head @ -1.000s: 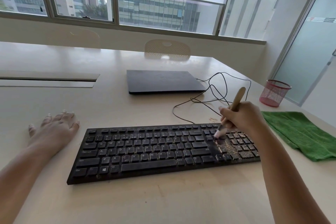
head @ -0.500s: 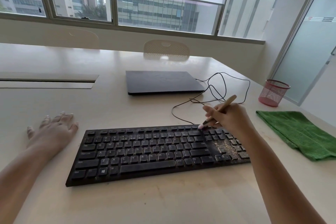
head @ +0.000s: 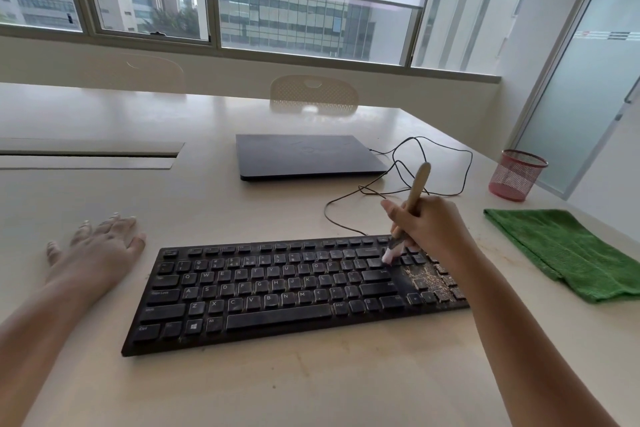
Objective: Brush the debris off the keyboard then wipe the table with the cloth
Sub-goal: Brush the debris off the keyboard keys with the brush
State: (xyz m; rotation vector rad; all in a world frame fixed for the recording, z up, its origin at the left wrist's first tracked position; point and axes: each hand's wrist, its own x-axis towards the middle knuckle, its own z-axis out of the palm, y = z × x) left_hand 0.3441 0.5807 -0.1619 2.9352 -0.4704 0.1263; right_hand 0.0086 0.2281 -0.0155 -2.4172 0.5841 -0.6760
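right hand (head: pixel 427 230) fingers curled round the brush (head: pixel 412 208), gripping the wooden handle low down, handle end sticking up and tilted away from the camera, pale bristle tip down on the keys at the upper right of the main key block, just left of the numpad. left hand (head: pixel 98 246) flat on the table (head: pixel 311 388), palm down, fingers straight and slightly spread, holding nothing, just beside the keyboard's left end but not touching it. keyboard (head: pixel 277 291) black, lying flat near the front of the table, slightly skewed so its right end sits further back. debris (head: pixel 429 279) is a tan crumb scatter packed over the numpad area at the right end, partly hidden under the right forearm; main letter block looks mostly free of it, a smeared dull patch sits between the enter key and the numpad. cloth (head: pixel 568 253) green, folded flat, on the table to the right of the keyboard, apart from it, untouched by either hand. keyboard cable (head: pixel 433 163) thin black, looping in loose coils behind the keyboard, toward the closed dark laptop (head: pixel 308 156) further back at centre. red mesh cup (head: pixel 516 175) upright near the right table edge, behind the cloth. perforated chair back (head: pixel 313 94) visible past the far edge of the table, windows behind it
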